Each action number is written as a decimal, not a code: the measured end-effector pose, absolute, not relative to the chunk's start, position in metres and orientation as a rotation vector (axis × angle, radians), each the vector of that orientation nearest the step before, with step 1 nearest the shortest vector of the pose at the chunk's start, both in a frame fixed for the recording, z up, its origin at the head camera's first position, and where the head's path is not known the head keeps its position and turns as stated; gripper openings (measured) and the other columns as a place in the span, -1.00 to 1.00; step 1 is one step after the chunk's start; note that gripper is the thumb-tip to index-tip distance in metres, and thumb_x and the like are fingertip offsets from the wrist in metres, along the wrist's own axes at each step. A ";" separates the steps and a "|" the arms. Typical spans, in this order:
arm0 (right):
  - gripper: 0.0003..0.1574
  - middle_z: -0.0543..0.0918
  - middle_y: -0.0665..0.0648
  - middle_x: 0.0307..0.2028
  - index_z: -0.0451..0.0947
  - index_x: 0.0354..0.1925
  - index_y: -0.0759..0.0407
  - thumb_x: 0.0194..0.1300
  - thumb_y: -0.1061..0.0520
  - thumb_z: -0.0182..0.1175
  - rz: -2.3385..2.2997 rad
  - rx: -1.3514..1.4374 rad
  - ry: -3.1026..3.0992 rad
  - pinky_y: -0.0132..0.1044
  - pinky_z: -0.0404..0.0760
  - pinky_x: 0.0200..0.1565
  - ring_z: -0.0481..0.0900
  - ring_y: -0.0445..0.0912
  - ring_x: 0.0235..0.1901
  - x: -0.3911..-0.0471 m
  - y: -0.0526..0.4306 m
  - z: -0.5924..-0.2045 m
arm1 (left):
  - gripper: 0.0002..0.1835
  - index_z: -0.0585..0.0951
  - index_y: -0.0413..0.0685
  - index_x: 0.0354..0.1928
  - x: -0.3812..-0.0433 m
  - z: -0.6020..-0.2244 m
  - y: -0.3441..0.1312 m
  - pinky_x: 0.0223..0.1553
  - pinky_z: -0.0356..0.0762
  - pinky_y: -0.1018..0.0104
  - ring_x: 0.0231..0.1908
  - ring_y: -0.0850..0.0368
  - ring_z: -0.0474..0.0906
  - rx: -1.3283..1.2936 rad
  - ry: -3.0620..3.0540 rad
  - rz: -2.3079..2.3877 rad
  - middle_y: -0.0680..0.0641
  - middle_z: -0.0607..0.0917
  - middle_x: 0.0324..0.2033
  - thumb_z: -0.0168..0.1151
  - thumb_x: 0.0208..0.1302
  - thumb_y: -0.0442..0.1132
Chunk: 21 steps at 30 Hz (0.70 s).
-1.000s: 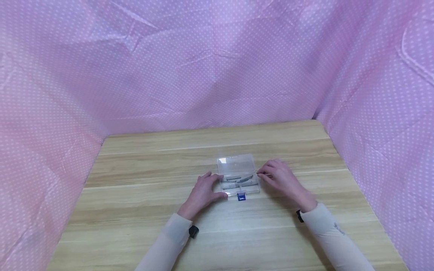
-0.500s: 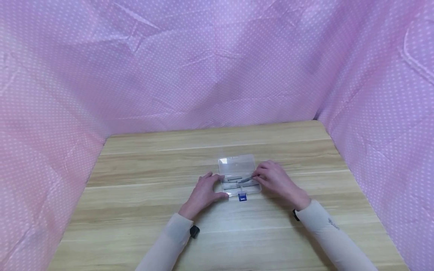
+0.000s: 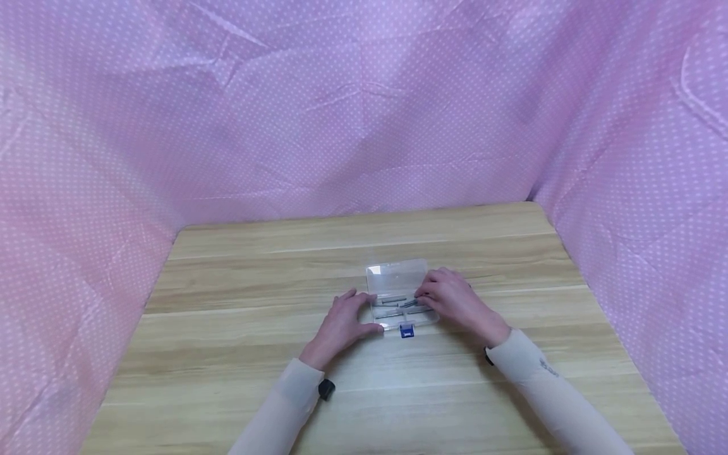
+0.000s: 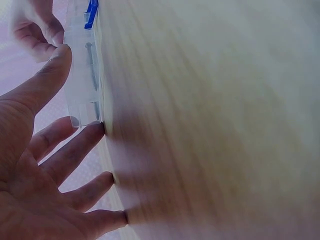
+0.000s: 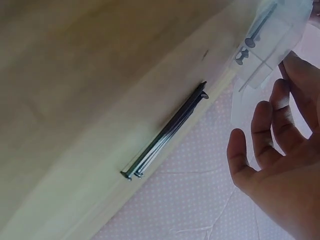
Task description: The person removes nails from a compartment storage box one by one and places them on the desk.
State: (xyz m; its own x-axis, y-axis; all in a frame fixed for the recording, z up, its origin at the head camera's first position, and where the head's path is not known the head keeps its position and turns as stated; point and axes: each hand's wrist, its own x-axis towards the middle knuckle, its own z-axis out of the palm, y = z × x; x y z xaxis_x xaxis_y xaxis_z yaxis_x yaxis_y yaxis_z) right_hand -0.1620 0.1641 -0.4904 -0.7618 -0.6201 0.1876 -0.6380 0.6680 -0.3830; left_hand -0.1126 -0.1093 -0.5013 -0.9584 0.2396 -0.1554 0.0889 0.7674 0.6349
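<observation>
A clear plastic compartment box point(image 3: 421, 319) stands on the wooden table with its lid point(image 3: 395, 278) tipped back and its blue latch point(image 3: 406, 330) toward me. Several metal nails point(image 3: 389, 314) lie in its compartments. My left hand point(image 3: 338, 325) grips the left end of the box between thumb and forefinger, the other fingers spread against the table. Over the box's right compartment, my right hand point(image 3: 457, 303) pinches a nail, mostly hidden behind the fingertips. More nails point(image 5: 164, 135) lie side by side on the table in the right wrist view, beside the right hand.
The light wooden table point(image 3: 256, 272) has rounded far corners. Pink dotted cloth point(image 3: 318, 114) hangs behind it and along both sides. Each wrist wears a small black device, the left one point(image 3: 326, 388) showing below the cuff.
My right hand has moved left from beside the box to above its right compartment, bringing a nail along. The left hand keeps its hold, and the box stays about where it was.
</observation>
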 end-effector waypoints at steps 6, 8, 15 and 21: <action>-0.91 0.60 -0.12 -0.28 0.82 -0.21 0.01 0.28 0.13 0.47 0.668 1.077 -2.874 -0.17 0.46 -0.13 0.48 -0.12 -0.19 -0.166 0.162 -0.490 | -0.29 0.63 0.02 0.26 -0.113 -0.500 -0.110 0.50 0.07 -0.29 0.50 -0.27 0.21 0.258 2.728 0.969 -0.12 0.61 0.31 0.63 0.07 0.05; -0.91 0.59 -0.13 -0.28 0.82 -0.22 0.00 0.27 0.12 0.47 0.671 1.082 -2.883 -0.18 0.44 -0.15 0.47 -0.13 -0.20 -0.167 0.161 -0.490 | -0.29 0.63 0.00 0.26 -0.113 -0.500 -0.110 0.51 0.05 -0.30 0.49 -0.28 0.22 0.272 2.730 0.969 -0.13 0.61 0.30 0.63 0.06 0.05; -0.91 0.56 -0.14 -0.28 0.83 -0.21 -0.01 0.28 0.11 0.47 0.667 1.080 -2.933 -0.22 0.39 -0.16 0.42 -0.13 -0.20 -0.169 0.159 -0.488 | -0.29 0.63 -0.02 0.26 -0.113 -0.500 -0.110 0.51 0.04 -0.31 0.48 -0.29 0.23 0.290 2.733 0.973 -0.14 0.62 0.28 0.63 0.07 0.04; -0.88 0.53 -0.14 -0.28 0.84 -0.20 -0.02 0.24 0.11 0.49 0.636 1.132 -2.953 -0.22 0.39 -0.16 0.40 -0.13 -0.22 -0.173 0.158 -0.486 | -0.29 0.63 -0.02 0.26 -0.114 -0.499 -0.111 0.52 -0.01 -0.30 0.48 -0.28 0.23 0.289 2.735 0.963 -0.14 0.63 0.27 0.63 0.07 0.04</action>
State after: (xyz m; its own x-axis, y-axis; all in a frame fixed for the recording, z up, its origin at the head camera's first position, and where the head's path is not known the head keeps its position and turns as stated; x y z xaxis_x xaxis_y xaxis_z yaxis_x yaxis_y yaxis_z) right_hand -0.1731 0.1582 -0.4859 -0.7508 -0.6577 0.0612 -0.6246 0.6767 -0.3898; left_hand -0.1137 -0.1106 -0.4994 -0.9547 0.2583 -0.1475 0.1089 0.7649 0.6348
